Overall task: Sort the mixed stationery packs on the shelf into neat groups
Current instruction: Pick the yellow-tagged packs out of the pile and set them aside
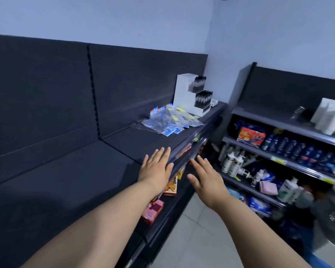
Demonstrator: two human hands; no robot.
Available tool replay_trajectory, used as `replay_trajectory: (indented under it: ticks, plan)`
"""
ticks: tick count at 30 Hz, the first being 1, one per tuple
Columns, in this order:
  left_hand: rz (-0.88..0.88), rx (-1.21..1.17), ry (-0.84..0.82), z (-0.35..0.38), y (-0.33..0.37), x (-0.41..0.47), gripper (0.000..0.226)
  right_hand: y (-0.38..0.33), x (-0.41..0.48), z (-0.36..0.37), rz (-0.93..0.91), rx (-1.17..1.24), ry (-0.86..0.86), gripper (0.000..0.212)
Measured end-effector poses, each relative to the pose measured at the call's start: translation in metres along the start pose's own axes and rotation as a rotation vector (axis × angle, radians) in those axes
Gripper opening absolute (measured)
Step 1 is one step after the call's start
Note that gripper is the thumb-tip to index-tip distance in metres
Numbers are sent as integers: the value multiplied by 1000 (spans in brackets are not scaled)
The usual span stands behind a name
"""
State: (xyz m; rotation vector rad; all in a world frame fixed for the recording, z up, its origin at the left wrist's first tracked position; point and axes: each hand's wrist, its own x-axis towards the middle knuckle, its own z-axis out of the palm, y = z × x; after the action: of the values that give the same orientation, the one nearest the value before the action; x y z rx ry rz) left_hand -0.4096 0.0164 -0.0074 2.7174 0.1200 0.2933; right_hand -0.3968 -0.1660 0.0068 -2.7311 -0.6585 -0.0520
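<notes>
A loose heap of clear stationery packs (171, 120) with blue and yellow header cards lies on the dark top shelf (89, 171), toward its far right end. My left hand (157, 169) hovers flat over the shelf's front edge, fingers spread, holding nothing. My right hand (205, 176) is out past the edge, over the aisle, also spread and empty. Both hands are well short of the heap.
A white stepped display (186, 93) of black pens stands behind the heap at the shelf's end. Snack boxes (170, 187) sit on lower shelves under my arms. A second shelving unit (290, 151) with bottles and packets stands to the right across a tiled aisle.
</notes>
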Motion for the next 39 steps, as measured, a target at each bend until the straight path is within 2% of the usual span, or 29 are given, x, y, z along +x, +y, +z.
replay_trajectory:
  ticks: [6, 13, 19, 24, 32, 37, 39]
  plan:
    - [9, 2, -55, 42, 22, 82, 53, 56, 60, 1, 15, 37, -27, 60]
    - [-42, -20, -54, 91, 12, 224, 54, 125, 196, 8, -32, -9, -57, 60]
    - [-121, -23, -82, 120, 1, 347, 53, 184, 307, -12, 15, -32, -85, 60]
    - [-253, -71, 8, 135, -7, 410, 52, 217, 381, -5, 99, 84, -85, 58]
    - [-482, 60, 122, 145, -32, 482, 48, 245, 532, 33, 140, 214, -150, 52]
    - [-687, 52, 46, 135, -36, 520, 56, 252, 611, 47, -12, 149, -286, 46]
    - [-750, 10, 54, 133, -37, 528, 52, 247, 632, 50, -93, 68, -363, 49]
